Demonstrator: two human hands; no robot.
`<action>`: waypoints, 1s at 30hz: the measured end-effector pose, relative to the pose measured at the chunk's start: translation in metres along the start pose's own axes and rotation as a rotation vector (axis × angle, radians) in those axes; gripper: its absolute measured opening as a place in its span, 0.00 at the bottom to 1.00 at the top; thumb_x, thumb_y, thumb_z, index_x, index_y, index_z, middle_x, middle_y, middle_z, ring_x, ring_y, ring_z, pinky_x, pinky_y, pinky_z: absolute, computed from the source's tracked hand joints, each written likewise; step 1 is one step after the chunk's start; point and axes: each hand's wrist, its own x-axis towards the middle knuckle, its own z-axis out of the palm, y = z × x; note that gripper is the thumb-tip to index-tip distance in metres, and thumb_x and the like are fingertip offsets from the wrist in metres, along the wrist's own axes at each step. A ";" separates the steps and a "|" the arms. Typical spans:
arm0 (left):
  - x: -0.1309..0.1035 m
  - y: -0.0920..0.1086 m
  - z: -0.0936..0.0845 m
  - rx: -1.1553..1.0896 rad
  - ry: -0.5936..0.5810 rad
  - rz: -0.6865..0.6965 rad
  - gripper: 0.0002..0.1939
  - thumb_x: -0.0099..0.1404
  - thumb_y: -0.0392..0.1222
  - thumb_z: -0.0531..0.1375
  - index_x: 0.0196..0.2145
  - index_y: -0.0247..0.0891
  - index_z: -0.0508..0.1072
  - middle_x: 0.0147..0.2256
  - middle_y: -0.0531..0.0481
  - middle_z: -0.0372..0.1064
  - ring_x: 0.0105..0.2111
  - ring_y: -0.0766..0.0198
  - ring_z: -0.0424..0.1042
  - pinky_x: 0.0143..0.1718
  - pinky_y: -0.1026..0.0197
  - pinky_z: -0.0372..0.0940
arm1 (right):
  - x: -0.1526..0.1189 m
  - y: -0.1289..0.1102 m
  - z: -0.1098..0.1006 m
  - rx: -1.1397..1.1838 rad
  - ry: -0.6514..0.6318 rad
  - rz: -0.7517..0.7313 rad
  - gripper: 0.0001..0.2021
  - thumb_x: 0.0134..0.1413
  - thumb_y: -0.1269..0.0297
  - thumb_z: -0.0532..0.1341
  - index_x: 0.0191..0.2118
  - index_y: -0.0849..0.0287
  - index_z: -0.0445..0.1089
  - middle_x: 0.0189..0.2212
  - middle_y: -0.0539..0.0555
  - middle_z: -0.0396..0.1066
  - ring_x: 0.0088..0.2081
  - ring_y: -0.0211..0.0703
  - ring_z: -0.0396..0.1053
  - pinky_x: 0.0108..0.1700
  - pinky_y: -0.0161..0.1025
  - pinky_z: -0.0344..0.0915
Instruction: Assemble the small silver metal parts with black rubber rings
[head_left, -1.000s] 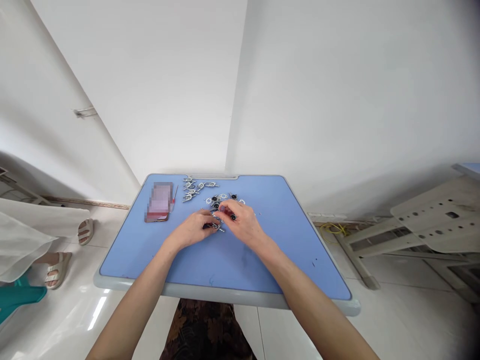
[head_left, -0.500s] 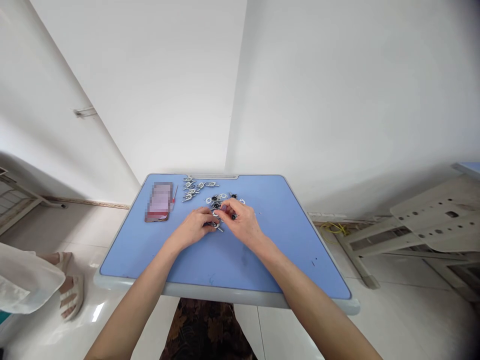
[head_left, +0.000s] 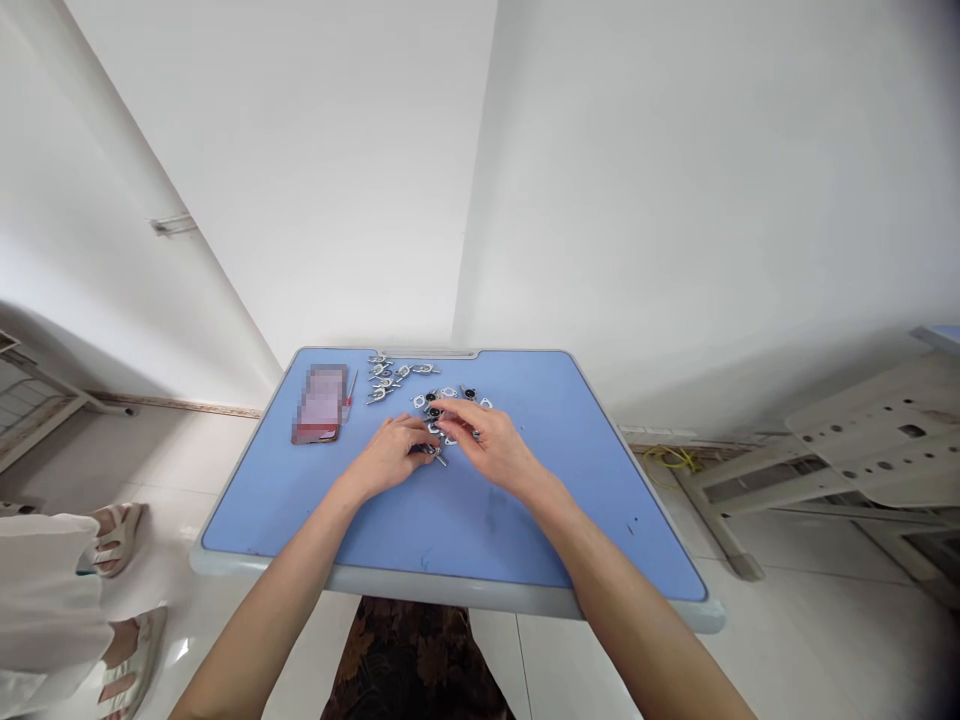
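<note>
On the blue table [head_left: 465, 530], my left hand [head_left: 391, 455] is closed on a small metal part [head_left: 439, 457], whose pin sticks out to the right of the fingertips. My right hand [head_left: 484, 440] is just to the right, its fingers bent over the small parts; whatever lies between its fingertips is too small to tell. Flat silver plates [head_left: 419, 401] and round black pieces [head_left: 471, 393] lie just beyond my hands, partly covered by the right one. Several metal assemblies [head_left: 384, 384] sit in a group near the table's far edge.
A phone [head_left: 322, 400] with a blurred screen lies at the table's left, beside a thin screwdriver [head_left: 349, 395] with some red on it. At the far left stands a person, with sandals [head_left: 120, 540] showing. A metal-framed desk [head_left: 862, 440] and a yellow cable [head_left: 670, 458] are to the right.
My right hand has opened its pinch a little and shifted slightly right, uncovering more of the plates. My left hand stays in place. At the left, the person's feet have moved.
</note>
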 end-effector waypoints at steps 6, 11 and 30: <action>-0.002 0.003 -0.002 0.015 -0.002 -0.011 0.09 0.63 0.34 0.58 0.39 0.41 0.76 0.37 0.49 0.70 0.43 0.56 0.66 0.47 0.54 0.59 | 0.000 0.000 0.011 -0.068 0.080 0.006 0.07 0.57 0.61 0.58 0.29 0.56 0.65 0.26 0.51 0.69 0.26 0.39 0.65 0.29 0.36 0.62; -0.002 0.004 -0.003 -0.005 0.010 -0.010 0.09 0.63 0.34 0.58 0.38 0.41 0.76 0.36 0.49 0.70 0.41 0.57 0.67 0.45 0.56 0.60 | 0.000 -0.002 0.016 0.007 0.136 0.115 0.11 0.53 0.59 0.61 0.26 0.56 0.60 0.21 0.47 0.65 0.22 0.36 0.62 0.25 0.34 0.60; -0.004 0.003 -0.003 -0.016 -0.001 0.035 0.11 0.61 0.33 0.58 0.40 0.41 0.76 0.40 0.48 0.71 0.43 0.57 0.67 0.45 0.57 0.63 | 0.004 0.000 0.009 0.165 0.095 0.217 0.09 0.55 0.62 0.58 0.42 0.55 0.70 0.27 0.49 0.70 0.22 0.37 0.67 0.30 0.38 0.67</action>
